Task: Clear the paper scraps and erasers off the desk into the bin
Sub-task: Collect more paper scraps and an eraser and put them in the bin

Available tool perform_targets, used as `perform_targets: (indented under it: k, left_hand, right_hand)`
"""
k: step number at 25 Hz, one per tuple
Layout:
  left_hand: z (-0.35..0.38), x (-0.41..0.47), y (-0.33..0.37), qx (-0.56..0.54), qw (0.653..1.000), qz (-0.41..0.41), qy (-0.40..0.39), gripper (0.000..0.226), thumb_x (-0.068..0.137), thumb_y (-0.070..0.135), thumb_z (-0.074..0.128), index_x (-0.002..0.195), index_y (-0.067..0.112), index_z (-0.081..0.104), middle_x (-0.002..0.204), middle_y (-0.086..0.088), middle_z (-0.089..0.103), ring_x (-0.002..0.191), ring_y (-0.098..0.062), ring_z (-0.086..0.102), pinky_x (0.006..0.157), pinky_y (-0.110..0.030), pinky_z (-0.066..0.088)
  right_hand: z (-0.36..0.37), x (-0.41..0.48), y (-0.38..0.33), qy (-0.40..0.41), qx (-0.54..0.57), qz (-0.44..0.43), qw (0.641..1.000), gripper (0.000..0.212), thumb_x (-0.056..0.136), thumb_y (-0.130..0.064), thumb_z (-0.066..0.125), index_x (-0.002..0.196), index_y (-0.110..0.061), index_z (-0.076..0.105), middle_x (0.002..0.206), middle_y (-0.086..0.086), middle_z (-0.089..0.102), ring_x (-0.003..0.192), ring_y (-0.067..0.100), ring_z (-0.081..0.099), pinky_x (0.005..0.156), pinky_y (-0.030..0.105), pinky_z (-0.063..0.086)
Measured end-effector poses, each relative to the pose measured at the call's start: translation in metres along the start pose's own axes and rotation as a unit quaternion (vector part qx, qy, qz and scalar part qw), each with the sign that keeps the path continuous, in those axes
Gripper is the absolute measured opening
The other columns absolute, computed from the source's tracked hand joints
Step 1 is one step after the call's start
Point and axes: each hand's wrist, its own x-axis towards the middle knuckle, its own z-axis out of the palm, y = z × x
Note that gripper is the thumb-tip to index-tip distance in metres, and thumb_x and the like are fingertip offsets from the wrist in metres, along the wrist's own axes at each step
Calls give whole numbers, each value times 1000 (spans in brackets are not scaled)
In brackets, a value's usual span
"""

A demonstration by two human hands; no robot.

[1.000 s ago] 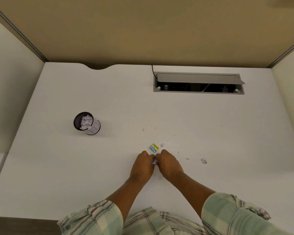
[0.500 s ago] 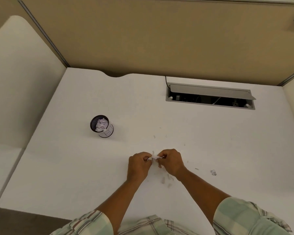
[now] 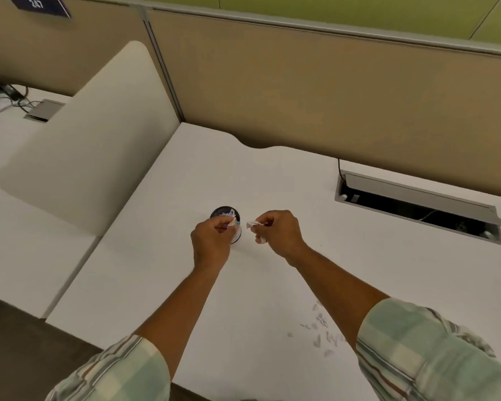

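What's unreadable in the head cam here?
- Bin contents: mostly behind left hand.
- What left hand pinches: white scrap with a blue speck; eraser or not, too small.
- Right hand palm: closed, inside hidden.
- Desk bits near the right forearm: blurred.

A grey cable tray (image 3: pixel 422 205) with raised lid sits recessed at the far right; a tan partition (image 3: pixel 330 91) runs behind, a rounded cream divider (image 3: pixel 84 146) stands left.

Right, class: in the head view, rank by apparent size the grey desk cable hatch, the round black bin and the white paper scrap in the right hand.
1. Grey cable hatch, plainly largest.
2. Round black bin, partly hidden behind the left hand.
3. White paper scrap pinched in the right hand, smallest.
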Motion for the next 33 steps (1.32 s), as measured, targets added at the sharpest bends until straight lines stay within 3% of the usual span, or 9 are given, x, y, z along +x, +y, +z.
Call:
perform_targets:
  k: [3, 6, 9, 12, 18, 24, 28, 33]
  left_hand:
    - [-14, 32, 1, 27, 999, 11, 24, 18, 79, 16, 82, 97, 17, 80, 78, 12, 72, 73, -4, 72, 70, -16, 57]
    - [-15, 53, -6, 83, 996, 17, 15, 16, 79, 19, 82, 95, 15, 80, 84, 2, 78, 74, -12, 72, 71, -29, 62]
    - [-10, 65, -13, 123, 992, 11, -21, 14, 79, 19, 80, 93, 17, 80, 88, -1, 79, 79, -18, 74, 75, -37, 63]
    - [-9, 76, -23, 129, 989, 1, -72, 22, 77, 19, 84, 98, 13, 80, 95, -4, 79, 84, -20, 75, 79, -36, 63]
    - [-14, 82, -38, 168, 981, 34, -88, 22, 83, 9, 78, 105, 11, 78, 105, -6, 78, 91, -17, 70, 80, -20, 50]
    - [-20, 66, -44, 151, 986, 32, -67, 28, 85, 2, 72, 111, 11, 76, 112, -6, 74, 100, -21, 69, 86, -22, 49]
    - [-23, 41, -43, 127, 989, 54, -58, 32, 85, 8, 73, 117, 15, 71, 112, -3, 69, 99, -20, 66, 88, -33, 56]
    - [-12, -12, -46, 121, 989, 83, -28, 38, 87, 9, 70, 122, 18, 60, 105, -1, 56, 89, -17, 59, 75, -27, 50]
  right_hand:
    - [21, 31, -29, -5, -76, -24, 997, 8, 83, -16, 81, 81, -9, 76, 70, 7, 75, 61, 21, 75, 60, 27, 62]
    - [42, 56, -40, -27, -192, -41, 980, 9, 85, -13, 77, 86, -5, 77, 83, 12, 76, 75, 30, 74, 73, 42, 64]
    - [57, 68, -42, -50, -264, -26, 963, 15, 86, -18, 74, 86, -3, 76, 87, 14, 76, 77, 31, 74, 72, 43, 64]
    - [66, 73, -40, -78, -283, -17, 956, 18, 83, -19, 75, 89, -2, 74, 91, 14, 75, 82, 29, 73, 73, 42, 63]
    - [65, 75, -29, -71, -237, -20, 969, 17, 80, -10, 75, 97, -10, 73, 103, 7, 72, 93, 26, 71, 82, 39, 61]
    - [50, 56, -8, -6, -149, -15, 989, 8, 88, -7, 69, 92, -12, 73, 84, -3, 67, 85, 24, 71, 78, 45, 63]
    - [29, 35, 11, 7, -119, -7, 993, 8, 86, -10, 71, 93, -13, 74, 78, -6, 65, 81, 21, 69, 79, 45, 63]
    - [-4, -4, 51, 21, -101, 18, 994, 7, 85, -12, 73, 92, -15, 74, 81, -6, 68, 80, 19, 69, 79, 45, 63]
